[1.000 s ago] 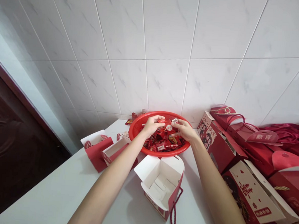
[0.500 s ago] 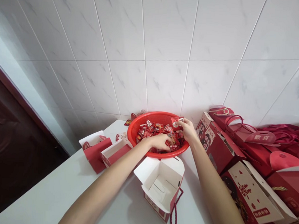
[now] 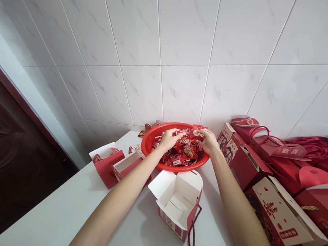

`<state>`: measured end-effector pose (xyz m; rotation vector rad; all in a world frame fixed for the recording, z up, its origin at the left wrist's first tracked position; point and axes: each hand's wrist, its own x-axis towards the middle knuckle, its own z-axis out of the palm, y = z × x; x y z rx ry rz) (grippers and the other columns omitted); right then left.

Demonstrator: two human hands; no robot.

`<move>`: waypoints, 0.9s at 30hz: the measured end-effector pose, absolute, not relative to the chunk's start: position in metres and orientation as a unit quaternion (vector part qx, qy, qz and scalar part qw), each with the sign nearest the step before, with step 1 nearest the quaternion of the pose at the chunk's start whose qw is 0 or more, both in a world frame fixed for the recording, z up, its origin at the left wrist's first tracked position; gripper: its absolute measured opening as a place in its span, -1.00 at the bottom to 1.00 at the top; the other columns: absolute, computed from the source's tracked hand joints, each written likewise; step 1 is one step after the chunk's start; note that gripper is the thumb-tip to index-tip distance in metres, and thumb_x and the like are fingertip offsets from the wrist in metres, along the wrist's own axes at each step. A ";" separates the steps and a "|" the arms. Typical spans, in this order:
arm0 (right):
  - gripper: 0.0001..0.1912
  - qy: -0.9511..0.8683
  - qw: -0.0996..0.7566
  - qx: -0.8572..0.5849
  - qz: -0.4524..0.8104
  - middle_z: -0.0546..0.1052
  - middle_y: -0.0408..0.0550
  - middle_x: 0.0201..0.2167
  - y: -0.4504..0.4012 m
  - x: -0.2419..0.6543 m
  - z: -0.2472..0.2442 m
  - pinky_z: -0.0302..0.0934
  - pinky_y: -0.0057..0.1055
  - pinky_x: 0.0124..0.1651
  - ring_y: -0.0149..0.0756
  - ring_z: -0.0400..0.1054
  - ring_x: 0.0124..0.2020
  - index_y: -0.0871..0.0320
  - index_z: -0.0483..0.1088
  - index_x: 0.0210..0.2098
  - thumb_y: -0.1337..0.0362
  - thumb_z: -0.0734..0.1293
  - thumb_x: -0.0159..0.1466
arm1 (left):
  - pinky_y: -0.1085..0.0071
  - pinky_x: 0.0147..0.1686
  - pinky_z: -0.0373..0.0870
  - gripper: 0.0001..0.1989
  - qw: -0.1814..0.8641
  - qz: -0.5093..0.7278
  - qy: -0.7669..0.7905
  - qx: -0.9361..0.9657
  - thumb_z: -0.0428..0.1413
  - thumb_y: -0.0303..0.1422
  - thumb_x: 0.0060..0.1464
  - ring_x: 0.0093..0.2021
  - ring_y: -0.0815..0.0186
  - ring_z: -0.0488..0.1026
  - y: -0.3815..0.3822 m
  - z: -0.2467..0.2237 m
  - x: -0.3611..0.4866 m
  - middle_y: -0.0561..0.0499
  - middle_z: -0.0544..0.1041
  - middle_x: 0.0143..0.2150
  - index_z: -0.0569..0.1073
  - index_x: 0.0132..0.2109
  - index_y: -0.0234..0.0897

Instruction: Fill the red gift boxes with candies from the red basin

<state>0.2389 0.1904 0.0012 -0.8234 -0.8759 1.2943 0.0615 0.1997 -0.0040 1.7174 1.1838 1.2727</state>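
Note:
A round red plastic basket (image 3: pixel 148 146) stands against the wall, full of red-wrapped candies (image 3: pixel 188 150). Over its middle, my left hand (image 3: pixel 169 139) pinches a red candy packet with white dots (image 3: pixel 183 133). My right hand (image 3: pixel 208 142) is at the basket's right rim, with a red and white candy packet (image 3: pixel 198 130) between thumb and fingers. In front of the basket stands an open gift box (image 3: pixel 173 204), white inside and red outside, its flaps spread and a dark red cord handle (image 3: pixel 193 227) hanging at its right side. I see no candy inside it.
Two open red boxes (image 3: pixel 109 168) stand to the left on the white table (image 3: pixel 74 210). Closed red gift boxes (image 3: pixel 277 213) crowd the right side, with dark red ribbon or cloth (image 3: pixel 313 153) behind. A tiled wall (image 3: pixel 182 91) rises at the back, and a dark door (image 3: pixel 17 137) is at far left.
My left hand has risen out of the candies towards the back of the basket and now holds a dotted packet. My right hand keeps its packet, shifted slightly right.

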 end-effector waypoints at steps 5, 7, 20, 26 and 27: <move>-0.71 -0.437 0.595 -0.381 0.557 0.47 -0.18 -0.55 0.190 0.236 -0.001 0.17 -0.51 -0.61 -0.39 0.32 -0.51 0.15 0.38 -0.53 0.31 0.50 -0.25 | 0.30 -0.04 0.42 -0.71 0.371 0.493 0.411 0.671 0.29 -0.38 -0.01 -0.12 0.20 0.53 0.194 -0.001 0.063 -0.09 0.61 -0.09 0.55 -0.09 -0.32; -0.71 -0.401 0.653 -0.372 0.524 0.43 -0.22 -0.58 0.192 0.237 -0.002 0.14 -0.52 -0.62 -0.42 0.29 -0.54 0.13 0.34 -0.53 0.31 0.48 -0.23 | 0.31 -0.16 0.45 -0.69 0.433 0.443 0.406 0.671 0.28 -0.40 0.00 -0.26 0.27 0.53 0.192 -0.001 0.064 -0.08 0.62 -0.19 0.54 -0.07 -0.35; -0.66 -0.273 0.732 -0.347 0.519 0.37 -0.29 -0.61 0.198 0.239 -0.001 0.04 -0.56 -0.68 -0.46 0.26 -0.56 0.11 0.25 -0.51 0.34 0.46 -0.25 | 0.40 -0.36 0.37 -0.79 0.174 0.098 0.413 0.889 0.18 -0.59 -0.15 -0.44 0.19 0.50 0.192 0.007 0.128 0.02 0.55 -0.52 0.62 -0.38 -0.20; -0.69 -0.277 0.729 -0.346 0.522 0.34 -0.30 -0.64 0.198 0.240 0.000 0.03 -0.54 -0.68 -0.47 0.23 -0.59 0.11 0.23 -0.55 0.36 0.44 -0.23 | 0.36 -0.28 0.40 -0.80 0.152 0.146 0.449 0.868 0.10 -0.52 0.06 -0.33 0.13 0.56 0.193 0.010 0.111 -0.09 0.63 -0.38 0.63 -0.32 -0.26; -0.69 -0.275 0.729 -0.346 0.523 0.34 -0.31 -0.64 0.198 0.240 0.000 0.04 -0.54 -0.68 -0.47 0.23 -0.59 0.12 0.23 -0.55 0.36 0.44 -0.24 | 0.36 -0.24 0.41 -0.79 0.151 0.153 0.454 0.865 0.09 -0.51 0.08 -0.29 0.13 0.57 0.193 0.011 0.106 -0.10 0.64 -0.33 0.64 -0.27 -0.27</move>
